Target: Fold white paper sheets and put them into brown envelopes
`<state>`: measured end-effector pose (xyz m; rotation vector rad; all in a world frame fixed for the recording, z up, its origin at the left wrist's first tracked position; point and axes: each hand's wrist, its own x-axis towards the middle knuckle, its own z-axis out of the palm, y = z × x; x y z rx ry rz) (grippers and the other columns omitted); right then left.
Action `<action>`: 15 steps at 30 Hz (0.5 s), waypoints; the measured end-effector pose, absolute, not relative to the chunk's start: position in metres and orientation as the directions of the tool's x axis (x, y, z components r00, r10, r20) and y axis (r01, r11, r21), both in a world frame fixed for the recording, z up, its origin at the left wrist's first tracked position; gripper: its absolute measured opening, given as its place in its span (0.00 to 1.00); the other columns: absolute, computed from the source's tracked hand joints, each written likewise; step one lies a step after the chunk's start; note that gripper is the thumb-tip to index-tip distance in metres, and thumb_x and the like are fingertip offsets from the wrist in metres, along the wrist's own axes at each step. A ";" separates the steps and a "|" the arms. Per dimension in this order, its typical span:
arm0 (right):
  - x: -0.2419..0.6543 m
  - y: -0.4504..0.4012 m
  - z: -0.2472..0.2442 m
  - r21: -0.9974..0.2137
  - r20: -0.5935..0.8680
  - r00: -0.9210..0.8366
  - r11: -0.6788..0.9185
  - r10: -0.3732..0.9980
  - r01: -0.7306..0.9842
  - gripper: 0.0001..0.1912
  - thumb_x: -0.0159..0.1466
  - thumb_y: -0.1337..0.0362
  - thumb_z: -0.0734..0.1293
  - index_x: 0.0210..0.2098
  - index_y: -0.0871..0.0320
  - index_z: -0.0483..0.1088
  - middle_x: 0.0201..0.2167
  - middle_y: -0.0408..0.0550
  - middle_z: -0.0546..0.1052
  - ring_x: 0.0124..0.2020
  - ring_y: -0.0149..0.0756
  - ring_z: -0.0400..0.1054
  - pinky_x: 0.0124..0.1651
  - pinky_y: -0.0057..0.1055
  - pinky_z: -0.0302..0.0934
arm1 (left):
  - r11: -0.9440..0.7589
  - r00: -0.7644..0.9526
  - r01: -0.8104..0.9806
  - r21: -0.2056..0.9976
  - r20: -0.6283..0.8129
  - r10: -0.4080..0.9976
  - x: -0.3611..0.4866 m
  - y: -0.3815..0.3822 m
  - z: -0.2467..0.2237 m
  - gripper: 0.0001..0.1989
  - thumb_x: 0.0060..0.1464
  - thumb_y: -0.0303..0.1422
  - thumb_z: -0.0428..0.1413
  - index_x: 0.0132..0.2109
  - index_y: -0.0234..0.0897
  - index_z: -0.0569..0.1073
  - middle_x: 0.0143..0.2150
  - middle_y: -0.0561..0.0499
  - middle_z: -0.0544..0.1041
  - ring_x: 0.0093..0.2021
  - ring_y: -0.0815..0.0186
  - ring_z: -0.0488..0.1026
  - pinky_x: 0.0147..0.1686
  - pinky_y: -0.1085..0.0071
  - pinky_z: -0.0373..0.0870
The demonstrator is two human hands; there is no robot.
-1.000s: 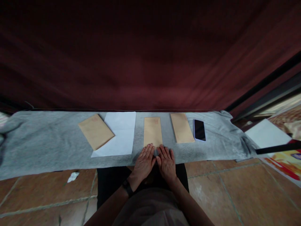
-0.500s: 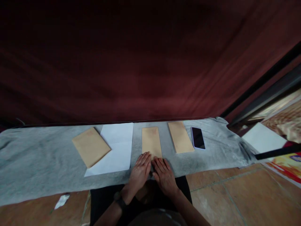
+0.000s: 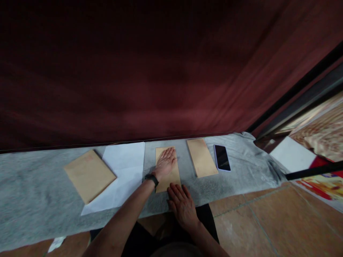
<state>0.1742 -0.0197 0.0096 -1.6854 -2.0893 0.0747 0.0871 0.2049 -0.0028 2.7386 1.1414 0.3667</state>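
A brown envelope (image 3: 168,179) lies upright on the grey cloth (image 3: 150,200) in front of me. My left hand (image 3: 165,162) rests flat on its upper part, fingers stretched out, with a dark band on the wrist. At the envelope's lower right corner, my right hand (image 3: 182,205) lies with its fingers extended, palm down. To the right is a stack of brown envelopes (image 3: 203,158). On the left, another brown stack (image 3: 89,175) partly overlaps white sheets of paper (image 3: 124,171).
A phone (image 3: 222,157) lies right of the envelopes. Behind the cloth hangs a dark red curtain (image 3: 160,89). A white scrap (image 3: 56,243) is on the tiled floor at the lower left, and a white board (image 3: 292,155) stands at the right.
My left hand has slid up from the envelope's near edge to its upper part. My right hand remains near the bottom edge. The view has shifted slightly.
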 end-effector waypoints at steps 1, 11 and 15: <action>0.174 -0.020 0.010 -0.319 0.304 -0.150 0.249 0.941 0.915 0.26 0.74 0.61 0.60 0.70 0.50 0.58 0.68 0.45 0.65 0.67 0.40 0.62 0.72 0.44 0.50 | -0.691 0.672 0.682 0.239 0.168 0.721 0.088 0.208 -0.002 0.29 0.69 0.37 0.40 0.72 0.31 0.57 0.73 0.40 0.58 0.74 0.58 0.52 0.72 0.54 0.47; 0.174 -0.019 -0.003 -0.345 0.305 -0.126 0.233 0.944 0.909 0.24 0.73 0.59 0.61 0.67 0.52 0.63 0.65 0.48 0.71 0.67 0.40 0.62 0.73 0.45 0.47 | -0.747 0.739 0.605 0.276 0.155 0.656 0.044 0.125 -0.003 0.28 0.71 0.38 0.39 0.73 0.34 0.55 0.74 0.42 0.57 0.74 0.61 0.51 0.72 0.55 0.49; 0.175 -0.020 -0.007 -0.346 0.290 -0.132 0.233 0.948 0.909 0.24 0.73 0.60 0.61 0.67 0.55 0.63 0.65 0.50 0.70 0.67 0.41 0.61 0.73 0.46 0.46 | -0.757 0.751 0.598 0.262 0.146 0.644 0.013 0.074 0.002 0.28 0.72 0.39 0.39 0.73 0.35 0.54 0.74 0.44 0.57 0.74 0.62 0.52 0.72 0.57 0.49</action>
